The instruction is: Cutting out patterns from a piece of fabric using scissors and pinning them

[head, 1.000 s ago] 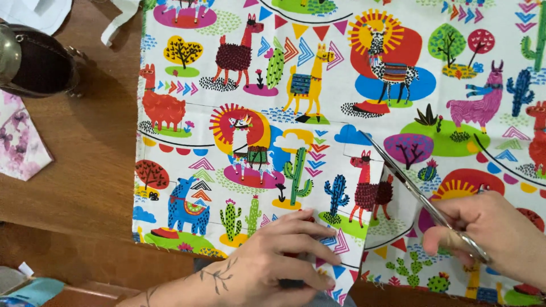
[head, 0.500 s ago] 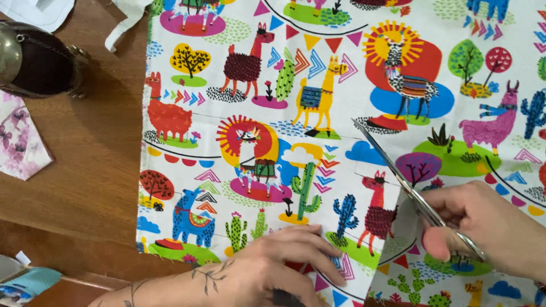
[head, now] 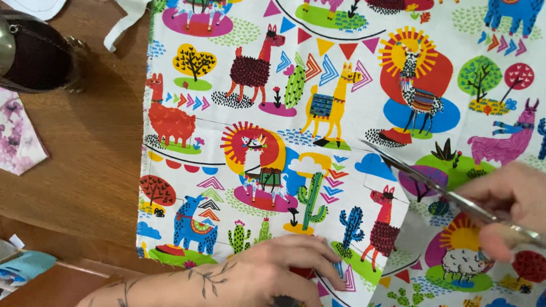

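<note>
Since the earlier frames the scissors [head: 432, 185] have worked further up into the printed llama fabric [head: 318, 102], and the slit behind the blades now runs longer, with the freed piece on the right lifting slightly away from the main sheet. That fabric lies flat on the wooden table [head: 85, 159], its left edge well apart from the dark round container [head: 34, 54] at the table's far left corner. The right hand [head: 506, 207] is closed around the scissor handles, fingers curled through and over them; blades part-open, tips resting just beside the yellow llama. The left hand [head: 278, 273] lies palm down on the near edge of the fabric, fingers spread and pressed flat to hold it.

A risk, as I judge it: the left fingertips sit near the line of the cut, so a quick closing of the blades or a slip of the cloth could nick them. The lifted right-hand piece could also drag and pull the cut off the drawn line if the left hand's pressure eases.
</note>
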